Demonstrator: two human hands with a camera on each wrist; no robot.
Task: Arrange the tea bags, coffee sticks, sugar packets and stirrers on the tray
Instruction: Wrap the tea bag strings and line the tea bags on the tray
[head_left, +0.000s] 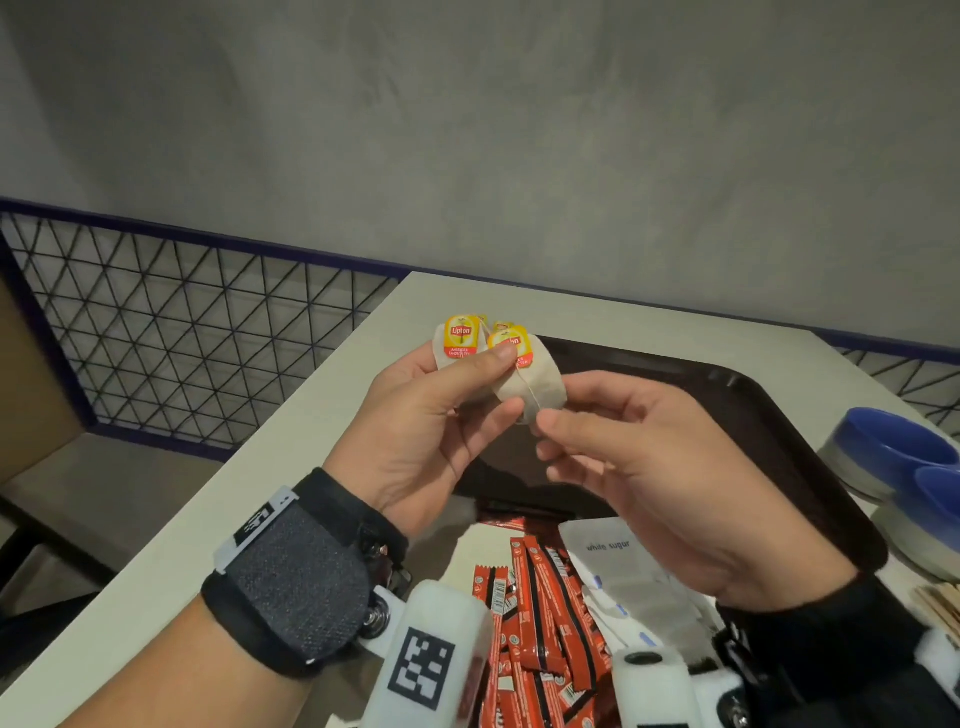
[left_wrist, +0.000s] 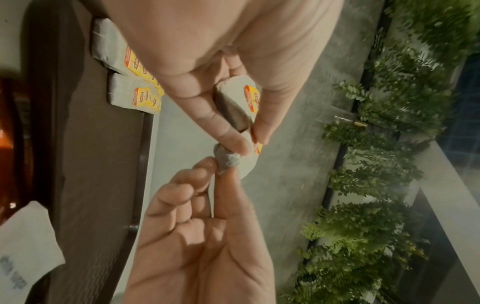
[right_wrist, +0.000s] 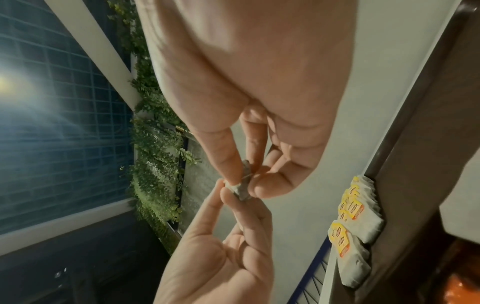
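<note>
Papery tea bags (head_left: 535, 387) with yellow-red tags (head_left: 461, 336)

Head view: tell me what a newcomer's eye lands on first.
First, the tea bags with yellow Lipton tags, held up mid-frame: the left hand grips them, the right hand pinches one's lower edge. Below lies a heap of red coffee sticks beside white sugar packets, and behind the hands a dark tray on the pale table.

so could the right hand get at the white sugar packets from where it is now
Probably yes, once freed. The white sugar packets lie uncovered just below the right hand, with nothing between them. But its fingertips pinch a tea bag that the left hand also holds, so that grip must let go first.
</note>
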